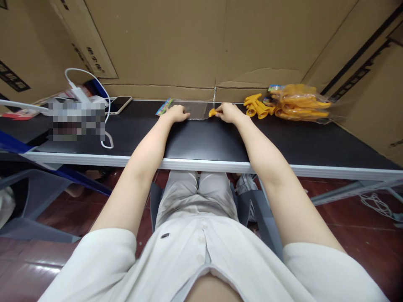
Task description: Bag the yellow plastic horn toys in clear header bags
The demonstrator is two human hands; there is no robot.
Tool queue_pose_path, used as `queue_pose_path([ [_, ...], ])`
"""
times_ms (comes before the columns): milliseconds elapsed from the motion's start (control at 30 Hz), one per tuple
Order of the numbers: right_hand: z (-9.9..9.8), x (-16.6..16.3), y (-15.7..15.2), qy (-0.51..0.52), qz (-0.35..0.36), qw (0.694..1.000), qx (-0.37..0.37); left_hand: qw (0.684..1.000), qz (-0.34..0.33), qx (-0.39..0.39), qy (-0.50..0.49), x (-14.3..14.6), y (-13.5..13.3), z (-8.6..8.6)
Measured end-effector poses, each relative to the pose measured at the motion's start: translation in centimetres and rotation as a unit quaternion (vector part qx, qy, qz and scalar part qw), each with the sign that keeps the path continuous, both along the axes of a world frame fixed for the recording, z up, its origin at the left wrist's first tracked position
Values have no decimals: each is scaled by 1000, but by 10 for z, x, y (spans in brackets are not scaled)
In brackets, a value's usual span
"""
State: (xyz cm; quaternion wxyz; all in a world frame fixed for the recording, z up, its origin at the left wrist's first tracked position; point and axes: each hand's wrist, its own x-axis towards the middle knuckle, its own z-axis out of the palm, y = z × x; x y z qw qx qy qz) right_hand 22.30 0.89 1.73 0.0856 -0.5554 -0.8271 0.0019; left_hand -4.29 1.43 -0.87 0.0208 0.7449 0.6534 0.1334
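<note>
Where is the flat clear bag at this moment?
In the head view, the bag is on the table, between the left hand at its printed end and the right hand, left of the loose yellow pieces.

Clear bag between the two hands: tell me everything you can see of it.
The bag is see-through, plastic by its look, with a colourful printed strip at its left end. It lies flat, lengthwise from left to right, on the black table. The left hand rests by the strip, over the bag's near edge. At the right end, the right hand pinches a yellow piece; whether that is inside is unclear.
</note>
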Motion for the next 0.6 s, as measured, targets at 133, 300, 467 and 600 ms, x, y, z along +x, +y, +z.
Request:
queue_pose_path([
  [133, -3, -5, 3, 24, 32, 999, 1, 998, 33, -29, 47, 6, -7, 10],
  [300, -2, -5, 4, 63, 38, 997, 16, 996, 52, -47, 61, 9, -11, 14],
  [467, 12, 1, -7, 39, -32, 998, 36, 997, 52, -30, 44, 15, -16, 17],
  [600, 24, 12, -14, -1, -104, 994, 18, 1000, 14, -23, 0, 28, -22, 19],
])
